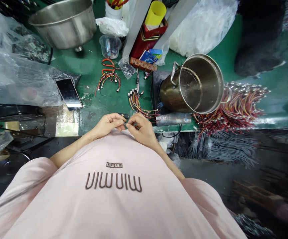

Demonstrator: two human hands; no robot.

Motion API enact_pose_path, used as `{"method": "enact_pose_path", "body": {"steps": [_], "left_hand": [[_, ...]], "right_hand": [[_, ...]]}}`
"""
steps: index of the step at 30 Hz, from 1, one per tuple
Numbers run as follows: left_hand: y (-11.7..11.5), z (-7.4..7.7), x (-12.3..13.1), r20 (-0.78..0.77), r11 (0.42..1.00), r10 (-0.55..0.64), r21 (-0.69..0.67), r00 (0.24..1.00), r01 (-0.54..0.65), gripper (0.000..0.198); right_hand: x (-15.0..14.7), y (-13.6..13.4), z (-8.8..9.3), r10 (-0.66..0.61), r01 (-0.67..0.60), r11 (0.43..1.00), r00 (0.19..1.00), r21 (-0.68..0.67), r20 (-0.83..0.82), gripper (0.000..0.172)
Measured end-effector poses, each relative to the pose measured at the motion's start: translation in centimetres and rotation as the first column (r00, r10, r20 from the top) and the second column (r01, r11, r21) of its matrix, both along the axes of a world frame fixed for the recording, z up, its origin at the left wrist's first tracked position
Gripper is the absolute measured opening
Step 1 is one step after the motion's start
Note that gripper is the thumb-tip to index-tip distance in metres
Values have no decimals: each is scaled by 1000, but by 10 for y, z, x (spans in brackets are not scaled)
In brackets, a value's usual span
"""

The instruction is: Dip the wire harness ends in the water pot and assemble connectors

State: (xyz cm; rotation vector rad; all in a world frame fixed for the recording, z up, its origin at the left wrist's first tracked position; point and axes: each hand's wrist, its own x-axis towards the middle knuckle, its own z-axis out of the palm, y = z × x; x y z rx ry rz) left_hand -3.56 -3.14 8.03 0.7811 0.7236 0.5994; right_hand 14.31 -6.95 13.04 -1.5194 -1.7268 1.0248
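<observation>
At the table's front edge, my left hand [112,124] is closed in a pinch on a small silvery part [124,123], perhaps a connector. My right hand [142,127] meets it from the other side, fingers closed around the dark end of the same small part. Its exact shape is largely covered by my fingertips. Just behind them lies a short black object [123,115]. A bundle of red, yellow and black wires with metal-capped ends [137,102] rests beyond my right hand. Another small wire bundle [109,79] lies farther back, near orange-handled scissors [107,65].
A tall metal pot [170,96] stands on a dark plate at right, beside a large pile of wires [230,111]. A phone [69,94] lies at left. Behind are a steel basin [64,26], a clear plastic cup [110,46] and a red tin [144,41].
</observation>
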Motion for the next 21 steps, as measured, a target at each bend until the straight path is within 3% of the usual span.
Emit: {"method": "enact_pose_path", "body": {"steps": [7, 16, 18, 21], "left_hand": [[0, 0, 0, -2, 1000, -23, -20, 1000, 23, 37], [0, -1, 0, -3, 1000, -10, -20, 1000, 10, 43], [0, -2, 0, -4, 1000, 15, -22, 1000, -15, 44], [0, -4, 1, 10, 998, 49, -32, 999, -48, 45]], "right_hand": [[11, 0, 4, 80, -83, 995, 996, -61, -44, 9], [-1, 4, -1, 36, -38, 999, 998, -30, -54, 11], [-3, 5, -4, -3, -7, 996, 992, -87, -122, 9], [0, 7, -6, -61, -26, 958, 954, -286, -293, 4]]}}
